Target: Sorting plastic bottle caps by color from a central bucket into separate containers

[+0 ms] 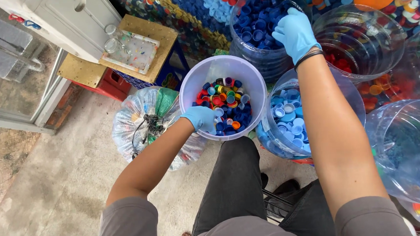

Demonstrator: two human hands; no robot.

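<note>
Concrete floor (54,190) runs under a seated person ringed by clear tubs of bottle caps. Left hand (201,117), in a blue glove, dips into the white bucket (188,85) of mixed caps (226,102), fingers curled on caps at its near edge. Right hand (294,32), also gloved, hovers loosely closed over the far tub of dark blue caps (255,25); whether it holds one I cannot tell. Light blue caps (288,120) fill the tub just right of the bucket. A tied plastic bag (142,119) sits left.

Head-worn view, steeply downward, close.
</note>
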